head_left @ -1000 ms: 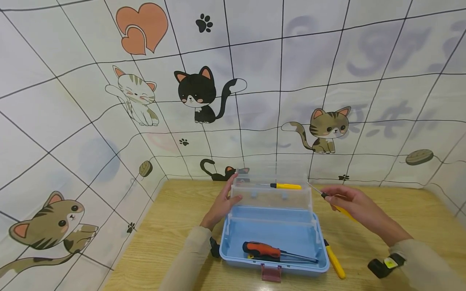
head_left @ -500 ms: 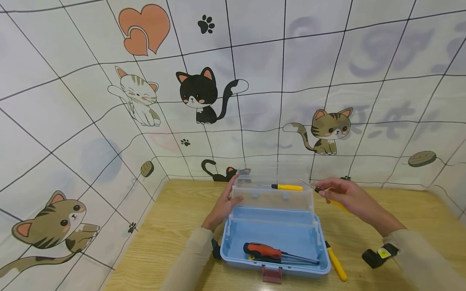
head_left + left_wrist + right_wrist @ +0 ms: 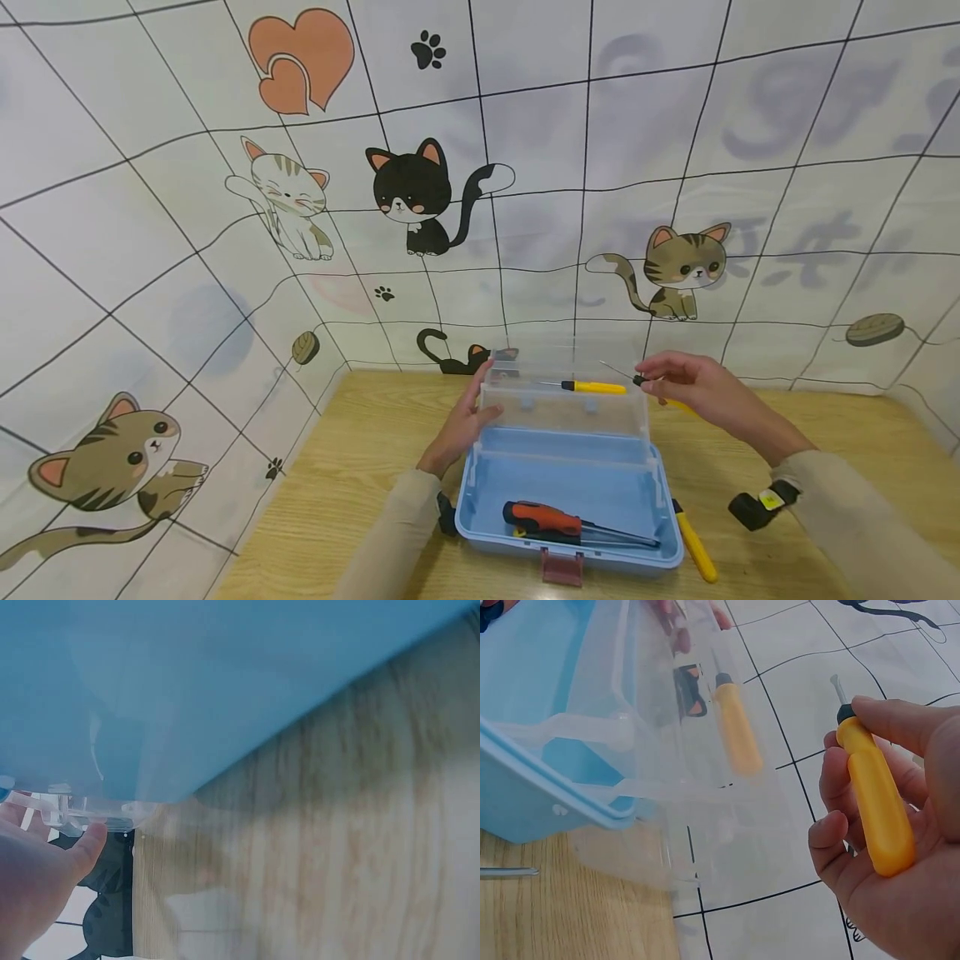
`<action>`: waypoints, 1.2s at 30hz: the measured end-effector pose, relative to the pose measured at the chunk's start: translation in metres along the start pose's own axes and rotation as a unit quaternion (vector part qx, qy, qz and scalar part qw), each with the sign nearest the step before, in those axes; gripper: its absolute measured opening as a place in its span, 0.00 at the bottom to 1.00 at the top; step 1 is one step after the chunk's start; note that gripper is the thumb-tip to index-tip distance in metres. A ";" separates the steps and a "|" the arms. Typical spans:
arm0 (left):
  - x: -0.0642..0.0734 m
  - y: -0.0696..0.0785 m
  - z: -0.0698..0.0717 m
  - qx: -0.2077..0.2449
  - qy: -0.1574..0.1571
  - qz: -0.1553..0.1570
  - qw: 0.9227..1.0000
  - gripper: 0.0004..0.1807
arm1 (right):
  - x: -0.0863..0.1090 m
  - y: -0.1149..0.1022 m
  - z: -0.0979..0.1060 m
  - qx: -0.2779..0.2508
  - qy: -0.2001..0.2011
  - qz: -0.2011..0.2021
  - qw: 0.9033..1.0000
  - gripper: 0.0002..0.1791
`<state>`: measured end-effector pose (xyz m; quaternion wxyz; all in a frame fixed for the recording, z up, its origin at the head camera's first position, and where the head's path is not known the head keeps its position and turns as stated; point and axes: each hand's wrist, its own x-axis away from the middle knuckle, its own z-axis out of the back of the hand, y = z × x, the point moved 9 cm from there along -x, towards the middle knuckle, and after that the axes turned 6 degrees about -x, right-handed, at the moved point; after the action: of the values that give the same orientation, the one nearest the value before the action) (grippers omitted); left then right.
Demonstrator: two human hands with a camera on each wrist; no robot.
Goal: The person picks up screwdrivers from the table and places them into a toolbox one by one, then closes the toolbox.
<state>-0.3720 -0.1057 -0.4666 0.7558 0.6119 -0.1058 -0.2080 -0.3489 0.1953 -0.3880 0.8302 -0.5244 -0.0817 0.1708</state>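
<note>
My right hand (image 3: 693, 387) pinches a yellow-handled screwdriver (image 3: 881, 802) near its black collar, to the right of the clear lid (image 3: 562, 417). Its thin shaft points up and left, overlapping the lid's right end in the head view. My left hand (image 3: 462, 425) grips the lid's left edge, thumb in front and fingers behind. The lid stands raised at the back of a light blue toolbox (image 3: 555, 471). Inside the lid lies another yellow screwdriver (image 3: 598, 387). A red-and-black screwdriver (image 3: 551, 518) rests in the box, over a partly hidden dark and yellow tool.
Right of the toolbox, a yellow-handled screwdriver (image 3: 696, 546) lies on the wooden table (image 3: 367, 467). A maroon latch (image 3: 562, 568) hangs at the box's front. A cat-patterned cloth wall (image 3: 540, 225) rises directly behind the lid.
My right hand has moved left with its screwdriver, bringing the shaft's tip over the lid's right end. The left hand keeps its grip on the lid.
</note>
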 end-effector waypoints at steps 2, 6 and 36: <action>0.000 0.000 0.000 -0.002 0.002 -0.001 1.000 0.39 | -0.003 -0.002 -0.002 -0.005 -0.005 -0.002 1.000 0.21; -0.002 -0.011 0.001 0.012 0.007 0.001 1.000 0.39 | -0.008 -0.005 -0.006 -0.002 -0.011 -0.009 1.000 0.21; -0.009 -0.027 0.005 0.004 0.023 0.005 1.000 0.39 | -0.045 -0.018 -0.026 0.015 -0.030 0.000 0.999 0.13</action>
<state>-0.3867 -0.1107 -0.4904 0.7568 0.6187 -0.0922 -0.1896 -0.3791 0.1497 -0.3814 0.8351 -0.5064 -0.1039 0.1880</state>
